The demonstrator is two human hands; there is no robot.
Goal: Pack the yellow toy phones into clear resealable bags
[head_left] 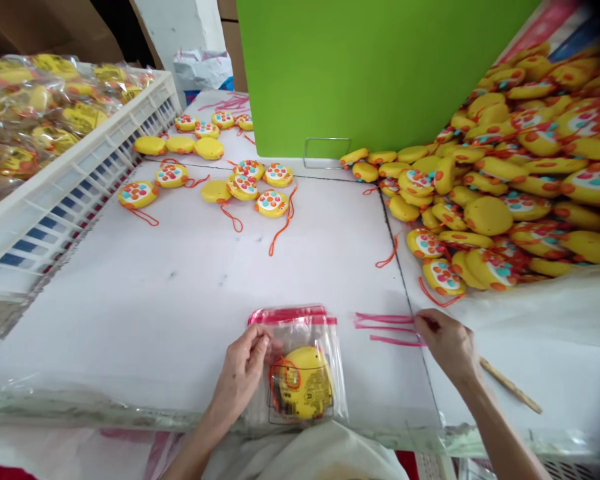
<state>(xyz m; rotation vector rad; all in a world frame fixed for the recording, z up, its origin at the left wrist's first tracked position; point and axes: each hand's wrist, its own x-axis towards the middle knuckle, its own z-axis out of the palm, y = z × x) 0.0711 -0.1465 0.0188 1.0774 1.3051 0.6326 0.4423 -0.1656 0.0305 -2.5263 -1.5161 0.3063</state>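
Observation:
My left hand (240, 370) pinches the upper left edge of a clear plastic bag (305, 333), which lies flat near the table's front edge. Inside the bag is a round yellow toy (304, 383) with an orange cord, its printed back facing up. The bag's mouth carries a pink adhesive band (293, 317). My right hand (447, 343) is to the right, with its fingertips at the ends of several loose pink peel strips (385, 327). A wooden stick (510, 385) lies beyond my right wrist.
Several yellow toys with orange cords (245, 183) lie on the white table (180, 293), and a large heap (505, 180) rises at the right. A white crate (75, 180) of bagged toys stands at the left. A green board (370, 73) and a wire stand (327, 152) are at the back.

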